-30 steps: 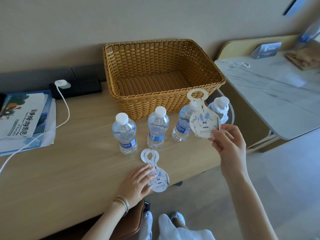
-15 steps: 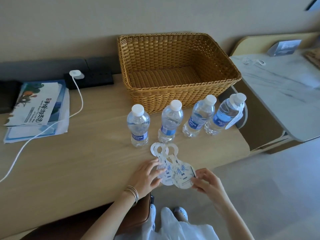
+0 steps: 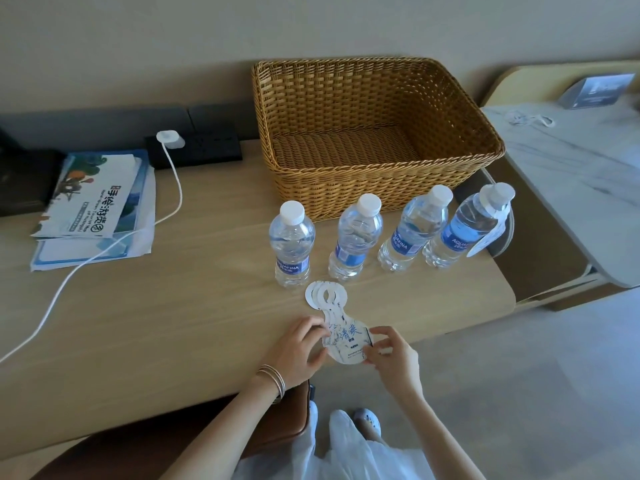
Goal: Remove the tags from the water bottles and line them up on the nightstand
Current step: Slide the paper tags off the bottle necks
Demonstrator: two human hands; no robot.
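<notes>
Several clear water bottles with white caps stand in a row on the wooden nightstand [image 3: 194, 317], in front of the basket. The first bottle [image 3: 292, 244], the second [image 3: 356, 237] and the third [image 3: 414, 228] are bare. The rightmost bottle [image 3: 464, 230] carries a white paper tag [image 3: 490, 233] on its neck. A small stack of removed tags [image 3: 341, 322] lies flat near the front edge. My left hand [image 3: 298, 348] pinches the stack's left side and my right hand [image 3: 391, 351] pinches its right side.
An empty wicker basket [image 3: 377, 188] sits behind the bottles. Brochures [image 3: 93, 206] lie at the left, with a white charger and cable [image 3: 169, 174] plugged into a black power strip [image 3: 194, 150]. A marble-topped table [image 3: 581, 188] stands to the right. A brown seat [image 3: 173, 445] is below.
My right hand brought the tag it held in the air down to the nightstand and laid it onto the others; both hands now square the tags into one stack.
</notes>
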